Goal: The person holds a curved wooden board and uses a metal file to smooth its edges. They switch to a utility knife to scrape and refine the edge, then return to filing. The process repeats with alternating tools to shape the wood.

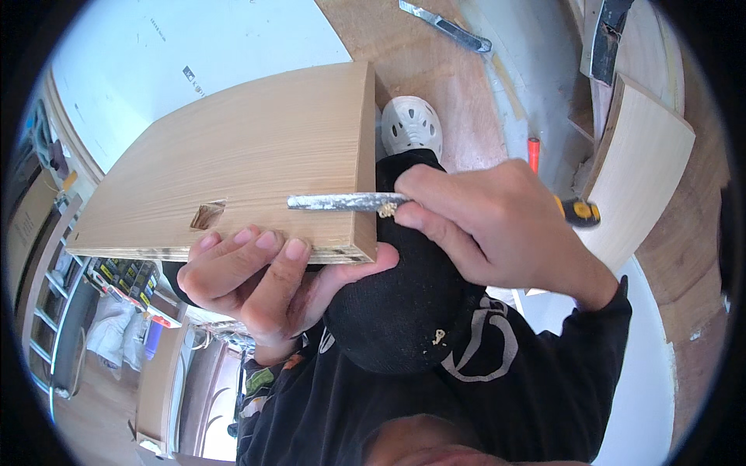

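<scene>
A pale wood-grain board (256, 147) rests by my knee, with a small rectangular notch (208, 215) cut into its face. My left hand (268, 283) grips the board's near edge, fingers on the face and thumb by the end corner. In my right hand (505, 221) is a chisel; its blade (334, 202), smeared with white, crosses the board's right end and points left. The yellow-and-black handle end (581, 212) sticks out behind my fist. Curled wood shavings (387, 210) cling near the blade's base.
A utility knife (447, 27) lies on the plywood at the top. Beyond my right hand are a red-ended tool (533, 154) and another pale wood panel (641, 171). A white sheet (202, 54) spreads at the upper left; a metal ladder (47, 326) lies at far left. My white shoe (412, 124) stands beside the board.
</scene>
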`<state>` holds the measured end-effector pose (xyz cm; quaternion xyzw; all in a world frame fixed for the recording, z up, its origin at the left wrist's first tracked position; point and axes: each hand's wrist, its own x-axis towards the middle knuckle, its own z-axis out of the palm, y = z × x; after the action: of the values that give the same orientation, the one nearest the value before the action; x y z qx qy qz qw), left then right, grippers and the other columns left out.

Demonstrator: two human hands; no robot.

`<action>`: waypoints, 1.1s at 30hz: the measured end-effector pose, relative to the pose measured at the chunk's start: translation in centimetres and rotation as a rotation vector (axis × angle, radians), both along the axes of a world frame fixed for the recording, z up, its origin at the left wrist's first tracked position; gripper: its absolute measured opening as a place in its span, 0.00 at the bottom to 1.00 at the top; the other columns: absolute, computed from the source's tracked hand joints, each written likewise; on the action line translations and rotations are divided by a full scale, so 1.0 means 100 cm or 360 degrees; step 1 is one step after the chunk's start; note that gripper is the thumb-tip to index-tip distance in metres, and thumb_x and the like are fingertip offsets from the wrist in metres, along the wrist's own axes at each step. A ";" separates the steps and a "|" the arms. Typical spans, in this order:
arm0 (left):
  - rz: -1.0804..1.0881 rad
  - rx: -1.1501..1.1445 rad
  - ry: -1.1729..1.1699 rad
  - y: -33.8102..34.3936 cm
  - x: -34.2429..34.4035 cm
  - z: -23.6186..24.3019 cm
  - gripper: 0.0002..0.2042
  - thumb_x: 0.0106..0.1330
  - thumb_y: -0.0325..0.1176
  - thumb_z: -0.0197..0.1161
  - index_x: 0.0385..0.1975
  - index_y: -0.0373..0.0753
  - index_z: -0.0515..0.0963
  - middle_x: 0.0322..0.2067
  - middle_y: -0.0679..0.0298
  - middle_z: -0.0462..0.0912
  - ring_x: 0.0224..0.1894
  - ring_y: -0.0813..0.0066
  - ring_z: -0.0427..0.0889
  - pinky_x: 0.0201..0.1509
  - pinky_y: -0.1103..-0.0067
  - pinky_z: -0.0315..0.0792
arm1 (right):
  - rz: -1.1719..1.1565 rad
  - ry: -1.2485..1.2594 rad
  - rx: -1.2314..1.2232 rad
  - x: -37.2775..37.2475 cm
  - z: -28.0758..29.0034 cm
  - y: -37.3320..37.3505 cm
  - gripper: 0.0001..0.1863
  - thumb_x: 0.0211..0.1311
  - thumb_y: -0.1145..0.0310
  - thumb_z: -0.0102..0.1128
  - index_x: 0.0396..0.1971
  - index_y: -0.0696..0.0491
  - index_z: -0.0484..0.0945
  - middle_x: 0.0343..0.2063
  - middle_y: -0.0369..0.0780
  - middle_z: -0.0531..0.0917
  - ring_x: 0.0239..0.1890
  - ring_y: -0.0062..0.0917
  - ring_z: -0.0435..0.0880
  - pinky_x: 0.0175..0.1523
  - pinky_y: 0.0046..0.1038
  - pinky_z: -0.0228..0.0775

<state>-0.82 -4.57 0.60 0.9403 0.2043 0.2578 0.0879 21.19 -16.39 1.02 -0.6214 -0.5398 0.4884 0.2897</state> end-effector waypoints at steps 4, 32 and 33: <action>0.0017 0.0025 -0.0028 -0.001 0.002 -0.003 0.36 0.36 0.68 0.78 0.36 0.46 0.73 0.33 0.70 0.69 0.35 0.77 0.69 0.42 0.80 0.65 | 0.0018 0.0021 -0.0038 0.000 -0.001 -0.002 0.06 0.67 0.66 0.59 0.36 0.53 0.78 0.15 0.41 0.74 0.16 0.35 0.75 0.23 0.32 0.62; 0.0012 0.0006 -0.0018 -0.001 0.005 0.000 0.35 0.31 0.60 0.83 0.32 0.42 0.76 0.31 0.71 0.68 0.35 0.77 0.73 0.42 0.81 0.71 | -0.0011 -0.0105 0.0042 -0.002 -0.008 -0.003 0.08 0.69 0.63 0.57 0.32 0.51 0.75 0.12 0.40 0.72 0.15 0.37 0.75 0.21 0.34 0.62; 0.0024 -0.0021 -0.0026 -0.001 0.005 0.000 0.35 0.31 0.60 0.83 0.32 0.42 0.76 0.31 0.71 0.68 0.35 0.77 0.73 0.42 0.81 0.71 | -0.0004 -0.0134 0.0070 -0.003 -0.009 -0.001 0.08 0.68 0.63 0.58 0.31 0.51 0.75 0.12 0.39 0.72 0.15 0.36 0.75 0.21 0.33 0.62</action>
<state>-0.31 -4.71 0.64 0.9360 0.2124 0.2648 0.0937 20.93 -16.45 0.11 -0.6355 -0.5613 0.4496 0.2810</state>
